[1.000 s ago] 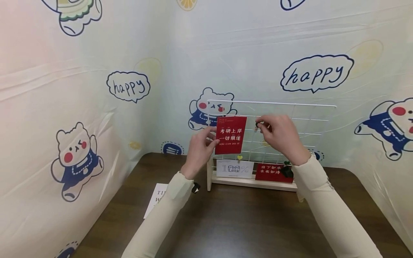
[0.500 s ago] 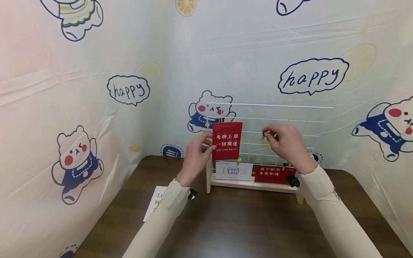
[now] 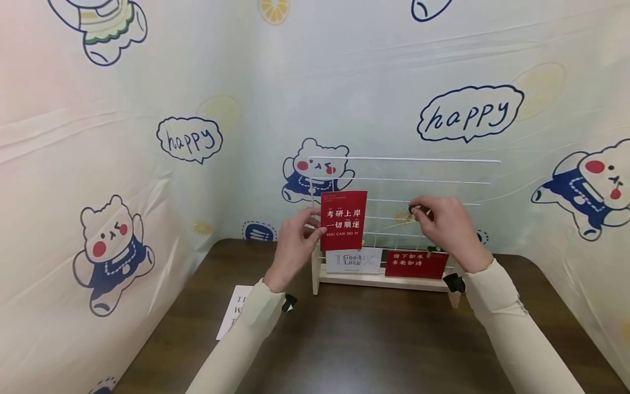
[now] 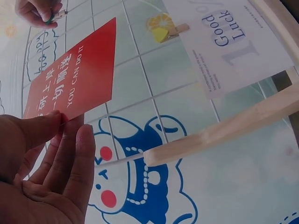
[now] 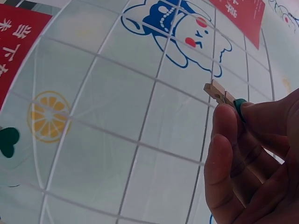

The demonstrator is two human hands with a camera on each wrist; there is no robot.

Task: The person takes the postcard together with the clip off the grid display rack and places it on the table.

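My left hand [image 3: 295, 246] pinches a red card [image 3: 343, 219] with white lettering by its left edge. The card is upright in front of the left part of a white wire grid rack [image 3: 408, 160]; whether it touches the wires I cannot tell. Farther right, my right hand [image 3: 450, 232] pinches a small wooden clothespin [image 5: 217, 92] with a green decoration between thumb and forefinger. That clothespin lies in front of the grid in the right wrist view, its jaws clear of any card.
Low on the rack hang a white "Good Luck" card [image 3: 353, 261] and another red card [image 3: 413, 265]. A yellow heart clothespin [image 4: 170, 32] is beside the white card. Another white card [image 3: 235, 306] lies on the dark wooden table [image 3: 374, 339] at left, partly behind the left sleeve.
My left hand has lowered the red card slightly. My right hand, with the clothespin, has moved right and down, away from the card. The head view has shifted a little.
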